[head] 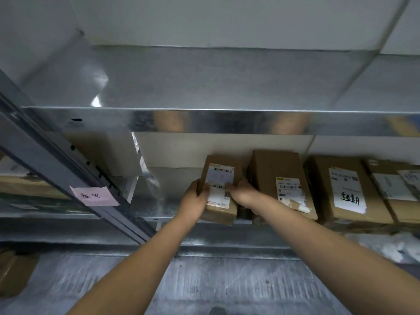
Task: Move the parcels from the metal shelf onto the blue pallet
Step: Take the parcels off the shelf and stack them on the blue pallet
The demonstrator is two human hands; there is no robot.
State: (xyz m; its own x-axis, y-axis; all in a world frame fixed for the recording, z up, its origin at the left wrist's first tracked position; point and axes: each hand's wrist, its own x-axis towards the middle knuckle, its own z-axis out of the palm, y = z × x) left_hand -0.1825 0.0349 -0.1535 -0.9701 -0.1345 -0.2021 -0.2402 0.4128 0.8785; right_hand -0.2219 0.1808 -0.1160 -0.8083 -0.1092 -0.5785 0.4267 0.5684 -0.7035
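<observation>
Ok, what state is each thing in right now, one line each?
small parcel: held in both hands at the front edge of the shelf, label up.
left hand: grips its left side.
right hand: grips its right side.
middle parcel: lying on the shelf, label torn and peeling.
handwritten-label parcel: lying on the shelf, untouched.
pink note: stuck on the shelf's upright.

Pink handwritten note (94, 196), white wall (227, 19) behind

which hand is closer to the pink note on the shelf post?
Left. The left hand grips the parcel on its left edge, the side toward the pink note; the right hand holds its far edge.
</observation>
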